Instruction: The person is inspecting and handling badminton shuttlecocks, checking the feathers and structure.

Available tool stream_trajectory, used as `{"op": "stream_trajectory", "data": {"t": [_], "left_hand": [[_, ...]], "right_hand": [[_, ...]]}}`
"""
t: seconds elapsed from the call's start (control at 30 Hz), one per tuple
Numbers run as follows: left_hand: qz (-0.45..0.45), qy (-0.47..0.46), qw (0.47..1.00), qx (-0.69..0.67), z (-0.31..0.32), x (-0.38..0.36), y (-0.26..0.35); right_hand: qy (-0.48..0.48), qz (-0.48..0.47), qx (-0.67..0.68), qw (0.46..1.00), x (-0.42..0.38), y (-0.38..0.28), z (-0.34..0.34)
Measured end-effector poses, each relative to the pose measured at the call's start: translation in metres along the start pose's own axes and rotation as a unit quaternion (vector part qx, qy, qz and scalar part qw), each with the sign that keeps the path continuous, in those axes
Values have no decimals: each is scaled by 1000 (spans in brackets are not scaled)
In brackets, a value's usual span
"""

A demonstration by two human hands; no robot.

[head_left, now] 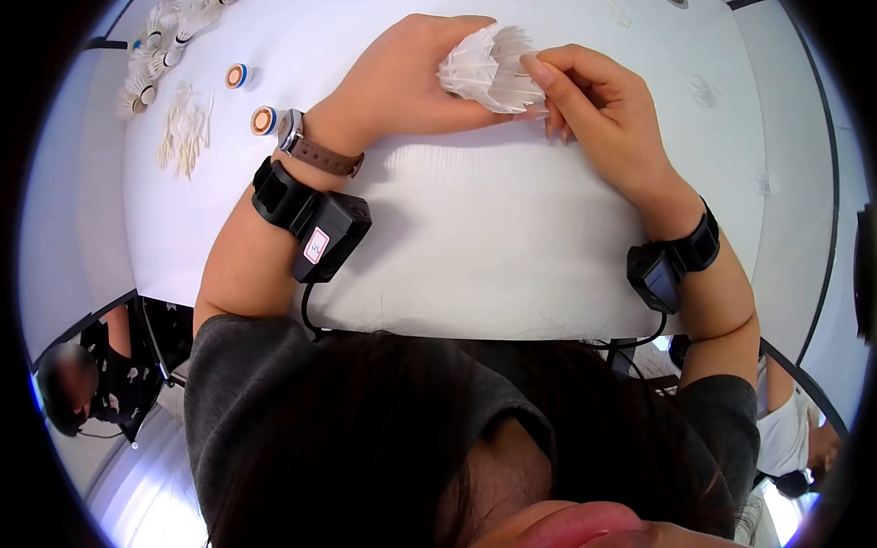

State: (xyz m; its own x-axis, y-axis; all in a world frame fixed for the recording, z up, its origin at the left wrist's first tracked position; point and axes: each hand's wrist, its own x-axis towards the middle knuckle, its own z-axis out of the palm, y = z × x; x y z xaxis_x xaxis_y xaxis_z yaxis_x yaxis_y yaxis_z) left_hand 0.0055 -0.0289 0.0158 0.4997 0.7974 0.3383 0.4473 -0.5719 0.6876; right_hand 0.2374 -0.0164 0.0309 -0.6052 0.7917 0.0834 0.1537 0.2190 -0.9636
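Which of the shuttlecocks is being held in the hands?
The shuttlecock at the top centre: the left hand holds it and the right hand touches its feathers. The other shuttlecocks lie grouped at the picture's upper left, with neither hand on them.

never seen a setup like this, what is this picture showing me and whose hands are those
There is no robot here, just a person working with bare hands. The one picture comes from a camera worn on their head, looking down, so their own arms reach away from you. A black box is strapped to the left forearm and another black box near the right wrist.

The left hand holds a white feathered cone, like a shuttlecock's skirt; the right hand's thumb and forefinger pinch at its rim.

On the white table, at the left, lie shuttlecocks, a pile of thin pale pieces and two small blue-edged discs.
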Motion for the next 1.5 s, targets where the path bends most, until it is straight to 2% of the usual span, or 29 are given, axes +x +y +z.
{"op": "stream_trajectory", "data": {"t": [0.2, 0.3, 0.47, 0.6, 0.8, 1.0, 1.1, 1.2, 1.3, 1.5], "left_hand": [[19, 18, 1000, 9, 1, 0, -2], [-7, 6, 1000, -20, 2, -1, -1], [3, 12, 1000, -8, 2, 0, -2], [-13, 39, 999, -16, 5, 1, 1], [11, 35, 999, -4, 2, -1, 1], [-12, 10, 1000, -10, 2, -1, 6], [11, 35, 999, -19, 4, 0, 7], [5, 37, 999, -37, 2, -1, 5], [-52, 0, 998, -35, -2, 0, 11], [-23, 5, 999, -37, -2, 0, 7]], "right_hand": [[-8, 1, -5, 1000, 0, 1, -1], [-6, 9, 2, 1000, 0, 1, 0], [1, 15, 15, 1000, -1, 0, 0], [-2, -3, 50, 999, -1, 2, 1], [18, -20, 58, 998, -1, 3, -1], [34, -17, 65, 997, -1, 3, 4], [27, -15, 55, 998, -2, 2, 4], [25, -21, 50, 998, -2, 2, 2], [26, -20, 44, 998, -3, 2, -1], [26, -35, 63, 997, -3, 1, -1]]}}
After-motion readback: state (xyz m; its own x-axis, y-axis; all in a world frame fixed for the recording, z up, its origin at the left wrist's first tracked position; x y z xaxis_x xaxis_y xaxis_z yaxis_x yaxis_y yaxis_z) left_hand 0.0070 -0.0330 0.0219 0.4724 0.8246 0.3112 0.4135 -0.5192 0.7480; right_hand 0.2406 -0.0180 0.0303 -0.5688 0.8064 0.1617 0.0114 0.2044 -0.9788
